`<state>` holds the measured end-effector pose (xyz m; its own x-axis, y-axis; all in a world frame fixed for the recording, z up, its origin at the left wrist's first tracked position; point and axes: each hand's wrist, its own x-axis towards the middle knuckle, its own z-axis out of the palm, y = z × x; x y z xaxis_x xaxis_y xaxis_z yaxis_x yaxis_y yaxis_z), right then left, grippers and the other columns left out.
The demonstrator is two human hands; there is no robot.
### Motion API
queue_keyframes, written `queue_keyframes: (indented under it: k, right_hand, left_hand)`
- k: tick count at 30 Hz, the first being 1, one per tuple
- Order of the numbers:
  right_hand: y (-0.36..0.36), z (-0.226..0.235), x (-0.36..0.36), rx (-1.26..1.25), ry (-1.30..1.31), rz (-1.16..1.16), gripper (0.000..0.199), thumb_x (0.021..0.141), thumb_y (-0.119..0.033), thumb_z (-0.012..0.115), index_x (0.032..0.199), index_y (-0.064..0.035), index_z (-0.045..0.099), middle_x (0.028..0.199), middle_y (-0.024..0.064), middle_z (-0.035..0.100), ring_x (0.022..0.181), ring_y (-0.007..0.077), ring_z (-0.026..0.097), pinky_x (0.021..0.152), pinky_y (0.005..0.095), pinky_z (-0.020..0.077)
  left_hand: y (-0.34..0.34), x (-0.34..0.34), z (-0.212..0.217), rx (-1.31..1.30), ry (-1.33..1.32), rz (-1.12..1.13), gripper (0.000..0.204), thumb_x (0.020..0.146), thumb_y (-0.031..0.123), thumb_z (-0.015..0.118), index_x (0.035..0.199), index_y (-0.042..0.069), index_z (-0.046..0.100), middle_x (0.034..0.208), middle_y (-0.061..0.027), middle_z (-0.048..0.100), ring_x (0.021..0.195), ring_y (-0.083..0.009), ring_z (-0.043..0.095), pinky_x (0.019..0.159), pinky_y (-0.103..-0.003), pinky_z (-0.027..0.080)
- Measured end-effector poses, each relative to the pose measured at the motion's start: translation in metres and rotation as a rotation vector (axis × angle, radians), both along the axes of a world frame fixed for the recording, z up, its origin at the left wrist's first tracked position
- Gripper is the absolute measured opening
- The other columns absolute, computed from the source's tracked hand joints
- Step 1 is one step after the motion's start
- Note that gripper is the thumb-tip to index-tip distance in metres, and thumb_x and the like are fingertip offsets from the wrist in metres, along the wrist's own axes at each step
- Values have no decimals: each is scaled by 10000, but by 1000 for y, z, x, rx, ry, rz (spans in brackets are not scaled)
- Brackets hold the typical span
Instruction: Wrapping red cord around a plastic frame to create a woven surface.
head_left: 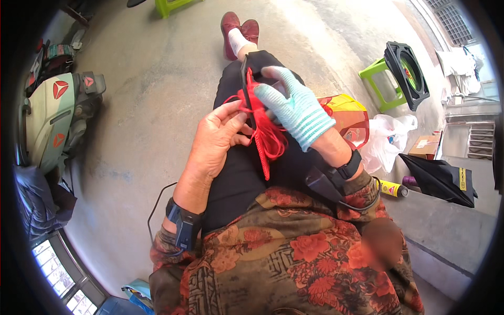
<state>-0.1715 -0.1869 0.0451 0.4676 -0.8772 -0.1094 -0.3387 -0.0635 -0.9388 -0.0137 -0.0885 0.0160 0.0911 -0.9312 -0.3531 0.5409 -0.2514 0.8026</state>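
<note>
Over my lap stands a thin, dark, curved piece (pixel 251 107), seen nearly edge-on, with a bright red braided edge along its lower end. A loose bundle of red yarn (pixel 269 139) hangs from its right side. My left hand (pixel 223 128), bare, is closed at the piece's left side, thumb and fingers pinching a red strand. Against the right side is my right hand (pixel 299 107) in a light blue and white striped glove, fingers bent round the piece. Something greyish shows under the gloved palm, too covered to name.
To the right are a red and yellow bag (pixel 349 118), a white plastic bag (pixel 388 139), a green stool (pixel 382 79) bearing a black frame, a cardboard box (pixel 426 145) and a black folded umbrella-like item (pixel 441 178). A scooter (pixel 55 115) stands at left.
</note>
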Motion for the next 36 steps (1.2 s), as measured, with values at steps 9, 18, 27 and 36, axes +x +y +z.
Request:
queue_keyframes:
  k: [9,18,27,36]
  right_hand:
    - [4,13,-12,62,-236,-41,396,916,-132,596,1268,2,476,1020,124,626,861,157,636,808,265,518]
    - [19,14,-11,-135,-244,-85,506,792,-180,759,1219,-18,541,890,95,665,774,130,645,732,261,533]
    - [30,52,8,-976,155,331,778,584,-320,822,1238,-35,513,1313,167,471,1262,374,426,1062,484,334]
    - [28,71,-38,420,-768,556,115,856,-71,626,913,29,631,873,97,680,837,169,644,795,302,508]
  left_hand:
    - [0,7,13,-5,150,102,189,942,235,596,1007,58,597,725,7,587,561,-43,515,464,-196,427]
    - [16,30,57,-57,-384,-128,226,880,207,648,979,6,624,804,15,620,639,-39,537,581,-220,460]
    - [53,33,130,-62,-859,-90,392,695,-7,684,1073,4,580,828,-49,620,717,-129,587,673,-286,495]
    - [63,59,113,-122,-773,328,458,734,17,636,1184,-18,558,981,-80,631,789,-117,593,695,-230,485]
